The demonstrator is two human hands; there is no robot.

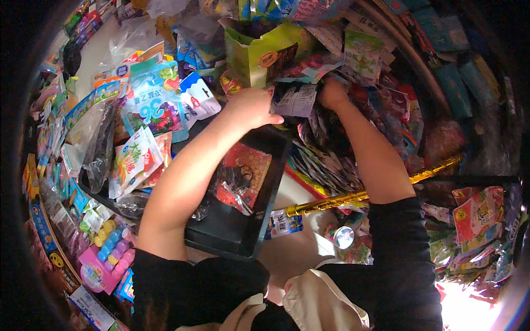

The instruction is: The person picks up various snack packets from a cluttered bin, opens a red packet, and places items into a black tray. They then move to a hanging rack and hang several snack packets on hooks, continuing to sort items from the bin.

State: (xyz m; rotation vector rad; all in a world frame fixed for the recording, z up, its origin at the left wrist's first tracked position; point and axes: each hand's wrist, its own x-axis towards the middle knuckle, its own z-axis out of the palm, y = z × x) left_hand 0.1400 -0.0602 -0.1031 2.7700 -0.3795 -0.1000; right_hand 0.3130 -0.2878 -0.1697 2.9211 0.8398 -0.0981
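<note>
Between my two hands is a packet with a grey printed back panel. My left hand is at its left edge and appears to grip it, thumb extended below. My right hand is by its right side, the fingers partly hidden in shadow among other packets. A pink and teal packet lies just above the grey panel. Below my left forearm, a black tray holds a red packet with clear wrap. Right of the tray stands a dense row of packets.
A green cardboard display box stands beyond my hands. Snack pouches pile up at the left. A gold foil-covered stick passes beneath my right forearm. A blue-and-white packet lies beside the tray. More packets fill the right side.
</note>
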